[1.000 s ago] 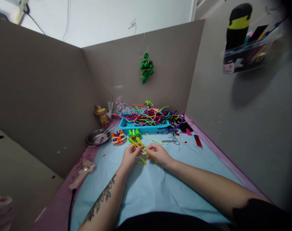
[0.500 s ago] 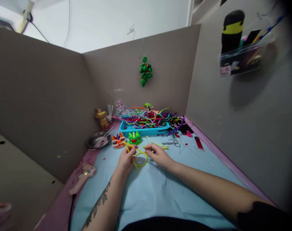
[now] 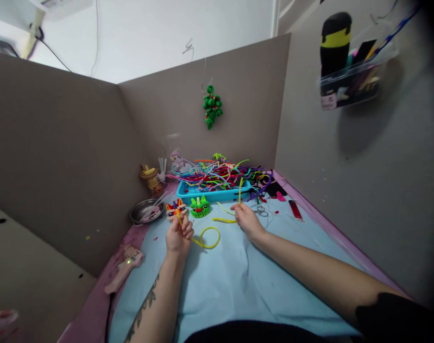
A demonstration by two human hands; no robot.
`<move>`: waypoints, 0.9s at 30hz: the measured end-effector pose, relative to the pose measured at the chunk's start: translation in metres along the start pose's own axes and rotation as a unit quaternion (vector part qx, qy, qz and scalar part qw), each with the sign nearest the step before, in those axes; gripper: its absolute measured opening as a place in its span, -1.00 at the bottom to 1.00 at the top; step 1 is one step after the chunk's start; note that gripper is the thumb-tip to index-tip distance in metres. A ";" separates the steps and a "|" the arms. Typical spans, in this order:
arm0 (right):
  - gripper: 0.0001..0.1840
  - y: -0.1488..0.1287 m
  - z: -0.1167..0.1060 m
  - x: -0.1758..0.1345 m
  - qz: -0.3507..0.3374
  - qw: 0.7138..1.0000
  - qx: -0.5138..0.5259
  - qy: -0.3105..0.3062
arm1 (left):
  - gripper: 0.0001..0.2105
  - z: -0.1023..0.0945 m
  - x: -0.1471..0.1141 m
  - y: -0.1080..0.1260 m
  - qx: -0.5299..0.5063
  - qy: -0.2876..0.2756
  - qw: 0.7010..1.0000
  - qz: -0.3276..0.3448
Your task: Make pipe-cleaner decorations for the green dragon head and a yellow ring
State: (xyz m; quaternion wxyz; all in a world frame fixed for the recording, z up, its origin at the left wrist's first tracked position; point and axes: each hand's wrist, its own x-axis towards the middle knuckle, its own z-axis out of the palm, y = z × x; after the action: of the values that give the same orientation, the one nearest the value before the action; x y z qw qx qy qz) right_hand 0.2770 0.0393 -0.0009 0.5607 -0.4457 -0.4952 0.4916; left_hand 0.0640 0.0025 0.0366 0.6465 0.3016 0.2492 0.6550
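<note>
My left hand [image 3: 180, 235] is closed around a yellow pipe cleaner, whose tip [image 3: 179, 218] pokes up past the fingers. Beside that hand a yellow pipe-cleaner loop [image 3: 217, 238] hangs over or rests on the cloth; I cannot tell whether it joins the held piece. Farther right, my right hand [image 3: 249, 222] pinches a second yellow pipe cleaner [image 3: 240, 190] that stands upright. Between the hands lie a short yellow piece [image 3: 224, 220] and a pale strand. Just beyond are an orange animal-head figure [image 3: 172, 208], partly behind my left hand, and a green one [image 3: 200, 207].
A blue tray [image 3: 209, 196] heaped with colourful pipe cleaners stands at the back. Scissors [image 3: 262, 211] lie near my right hand. On the left are a metal bowl [image 3: 136, 216] and a pink glue gun [image 3: 122, 276]. Grey panels [image 3: 159, 105] enclose the table.
My hands have moved apart, the left one leftward and the right one rightward. A yellow strand that ran between them now stands upright in my right hand. The view has shifted slightly.
</note>
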 end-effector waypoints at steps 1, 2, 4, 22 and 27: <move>-0.67 0.000 -0.001 0.001 -0.014 1.000 -0.004 0.008 | -0.76 0.000 0.000 0.001 0.011 0.013 0.999 0.036; -0.68 0.000 -0.001 0.001 -0.024 1.000 -0.003 0.013 | -0.78 -0.001 0.001 0.000 0.026 0.024 0.997 0.065; -0.68 0.000 0.002 -0.004 -0.028 1.000 0.001 -0.001 | -0.80 0.000 0.002 -0.005 0.054 0.028 0.994 0.091; -0.84 -0.007 0.033 -0.047 -0.114 0.958 -0.143 -0.219 | -0.75 -0.005 -0.004 -0.037 0.220 -0.027 0.974 -0.034; -0.83 0.000 0.033 -0.046 -0.064 0.963 -0.143 -0.220 | -0.77 -0.007 -0.001 -0.038 0.335 -0.044 0.941 -0.017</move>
State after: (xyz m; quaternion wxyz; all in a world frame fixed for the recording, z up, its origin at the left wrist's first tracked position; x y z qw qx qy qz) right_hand 0.2431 -0.0062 -0.0030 0.3987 -0.3697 -0.6988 0.4648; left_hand 0.0852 0.0034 0.0044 0.5296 0.5250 0.4303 0.5087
